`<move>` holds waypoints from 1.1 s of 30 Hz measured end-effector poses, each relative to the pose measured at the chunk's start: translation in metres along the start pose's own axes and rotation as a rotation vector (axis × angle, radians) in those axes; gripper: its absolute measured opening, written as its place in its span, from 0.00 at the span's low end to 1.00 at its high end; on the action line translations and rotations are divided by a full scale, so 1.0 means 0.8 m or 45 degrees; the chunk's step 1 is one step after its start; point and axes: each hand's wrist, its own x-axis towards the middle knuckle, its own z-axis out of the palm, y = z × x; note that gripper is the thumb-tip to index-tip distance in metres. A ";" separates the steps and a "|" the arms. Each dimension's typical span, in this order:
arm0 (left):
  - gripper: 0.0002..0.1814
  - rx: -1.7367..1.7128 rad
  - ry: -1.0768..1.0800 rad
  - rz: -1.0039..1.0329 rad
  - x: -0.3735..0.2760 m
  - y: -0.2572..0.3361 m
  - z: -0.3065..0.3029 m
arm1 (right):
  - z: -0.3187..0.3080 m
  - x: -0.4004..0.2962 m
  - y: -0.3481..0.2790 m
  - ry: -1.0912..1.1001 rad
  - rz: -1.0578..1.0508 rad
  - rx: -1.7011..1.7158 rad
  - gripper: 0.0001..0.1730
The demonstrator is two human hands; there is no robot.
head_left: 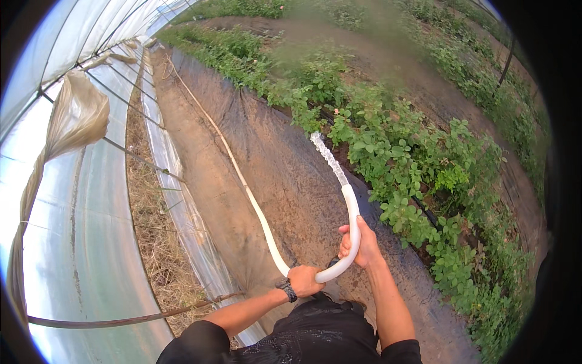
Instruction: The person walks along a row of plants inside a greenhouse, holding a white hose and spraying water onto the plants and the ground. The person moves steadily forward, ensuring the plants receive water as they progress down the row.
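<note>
A thick white hose runs back along the path and bends in a U in front of my body. My left hand, with a dark watch on its wrist, is closed around the hose at the bottom of the bend. Farther up, near the outlet, my right hand grips the hose with the thumb along its side. A stream of water pours from the hose end toward the base of the leafy rose bushes.
On the left stands the greenhouse's plastic film wall with metal bars and a bunched film roll. Dry grass lies along it. Dirty dark ground sheeting covers the path. Another planted row stands farther right.
</note>
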 end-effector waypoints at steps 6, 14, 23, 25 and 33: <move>0.17 -0.061 0.024 0.067 0.015 0.002 -0.019 | 0.008 -0.017 -0.006 0.069 -0.105 0.400 0.31; 0.14 -0.085 -0.112 0.308 0.045 0.007 -0.020 | -0.004 -0.068 0.007 0.377 -0.368 0.646 0.33; 0.24 -0.213 -0.235 0.637 0.081 -0.040 0.033 | -0.025 -0.103 0.044 0.627 -0.413 0.743 0.33; 0.30 -0.192 -0.135 0.682 0.093 -0.081 0.042 | -0.029 -0.103 0.049 0.651 -0.380 0.752 0.33; 0.32 -1.544 0.158 -1.185 0.149 -0.267 0.080 | -0.020 -0.101 0.058 0.559 -0.273 0.841 0.36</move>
